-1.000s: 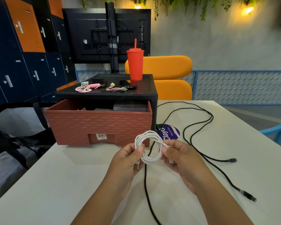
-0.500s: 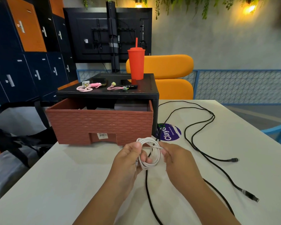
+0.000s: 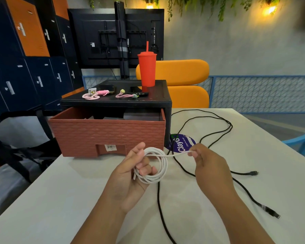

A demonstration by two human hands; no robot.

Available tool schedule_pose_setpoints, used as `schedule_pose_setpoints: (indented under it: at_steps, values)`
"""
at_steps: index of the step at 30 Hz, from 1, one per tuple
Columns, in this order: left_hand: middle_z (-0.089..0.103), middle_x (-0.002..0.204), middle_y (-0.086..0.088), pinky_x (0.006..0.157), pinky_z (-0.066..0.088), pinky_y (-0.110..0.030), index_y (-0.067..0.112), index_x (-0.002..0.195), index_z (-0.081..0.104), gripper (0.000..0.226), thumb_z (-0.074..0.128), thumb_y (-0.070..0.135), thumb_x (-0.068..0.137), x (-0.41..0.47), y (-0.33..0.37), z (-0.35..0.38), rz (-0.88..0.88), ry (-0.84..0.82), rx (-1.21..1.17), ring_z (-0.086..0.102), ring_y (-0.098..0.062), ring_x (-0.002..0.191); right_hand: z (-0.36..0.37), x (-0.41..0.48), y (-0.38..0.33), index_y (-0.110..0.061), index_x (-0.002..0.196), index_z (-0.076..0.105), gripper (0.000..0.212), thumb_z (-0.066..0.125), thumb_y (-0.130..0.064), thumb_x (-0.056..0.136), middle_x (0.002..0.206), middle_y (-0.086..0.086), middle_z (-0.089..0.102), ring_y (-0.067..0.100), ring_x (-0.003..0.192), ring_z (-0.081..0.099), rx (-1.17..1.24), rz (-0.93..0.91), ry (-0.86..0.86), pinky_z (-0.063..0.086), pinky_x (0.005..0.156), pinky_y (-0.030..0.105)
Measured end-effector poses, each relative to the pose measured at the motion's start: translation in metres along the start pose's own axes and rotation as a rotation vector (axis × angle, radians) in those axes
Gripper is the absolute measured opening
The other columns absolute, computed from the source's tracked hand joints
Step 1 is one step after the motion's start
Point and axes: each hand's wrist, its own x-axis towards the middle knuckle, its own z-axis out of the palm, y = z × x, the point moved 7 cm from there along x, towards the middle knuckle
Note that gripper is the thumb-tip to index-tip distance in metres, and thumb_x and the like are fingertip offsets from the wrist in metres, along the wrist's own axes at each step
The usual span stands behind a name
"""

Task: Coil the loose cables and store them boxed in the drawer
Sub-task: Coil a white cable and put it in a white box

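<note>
Shared office lounge: lockers (image 3: pixel 25 67), wall screen (image 3: pixel 99 37), lounge chair (image 3: pixel 183 74).

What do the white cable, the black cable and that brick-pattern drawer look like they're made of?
White cable: probably a smooth rubbery plastic sheath, matte; it bends in soft even loops.
Black cable: possibly a braided jacket, faintly textured, too fine to confirm.
Drawer: moulded plastic, matte reddish brown, with raised brick relief.

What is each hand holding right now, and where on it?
The left hand grips the white cable by its coiled loops; the right hand pinches its loose tail beside the coil.
</note>
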Motion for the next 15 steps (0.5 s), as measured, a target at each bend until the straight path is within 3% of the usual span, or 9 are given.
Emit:
schedule_pose_setpoints:
  at_steps: [3, 7, 11, 15]
  values:
    - [0.035, 0.045, 0.003, 0.048, 0.051, -0.024, 0.012, 0.094, 0.058, 0.020, 0.052, 0.011, 0.075, 0.000, 0.001, 0.000, 0.008, 0.004, 0.018, 0.035, -0.008, 0.034, -0.002, 0.002, 0.005, -0.031, 0.084, 0.048, 0.022, 0.041, -0.016, 0.097, 0.067, -0.001, 0.055, 0.017, 0.061, 0.049, 0.026, 0.020, 0.024, 0.038, 0.055, 0.029]
    - [0.032, 0.043, 0.005, 0.046, 0.048, -0.023, 0.013, 0.094, 0.057, 0.020, 0.053, 0.011, 0.075, 0.002, 0.004, -0.007, 0.032, 0.049, 0.108, 0.031, -0.006, 0.033, 0.001, 0.001, 0.000, -0.022, 0.087, 0.056, 0.018, 0.042, -0.019, 0.097, 0.074, 0.001, 0.059, 0.020, 0.070, 0.054, 0.014, -0.039, -0.015, 0.040, 0.060, 0.028]
    - [0.029, 0.042, 0.007, 0.043, 0.042, -0.020, 0.013, 0.092, 0.056, 0.019, 0.055, 0.012, 0.073, 0.000, 0.012, -0.012, 0.069, 0.080, 0.190, 0.026, -0.004, 0.031, 0.008, -0.001, -0.006, -0.026, 0.086, 0.067, 0.015, 0.056, -0.017, 0.090, 0.085, -0.014, 0.055, -0.001, 0.078, 0.048, 0.096, -0.117, -0.183, 0.033, 0.064, 0.007]
    - [0.033, 0.048, 0.003, 0.041, 0.040, -0.019, 0.013, 0.093, 0.056, 0.020, 0.056, 0.013, 0.073, 0.000, 0.012, -0.011, 0.079, 0.080, 0.195, 0.025, -0.004, 0.032, 0.023, -0.007, -0.009, -0.033, 0.069, 0.063, 0.021, 0.065, -0.019, 0.085, 0.075, -0.009, 0.055, -0.001, 0.062, 0.049, 0.174, -0.084, -0.331, 0.038, 0.056, 0.008]
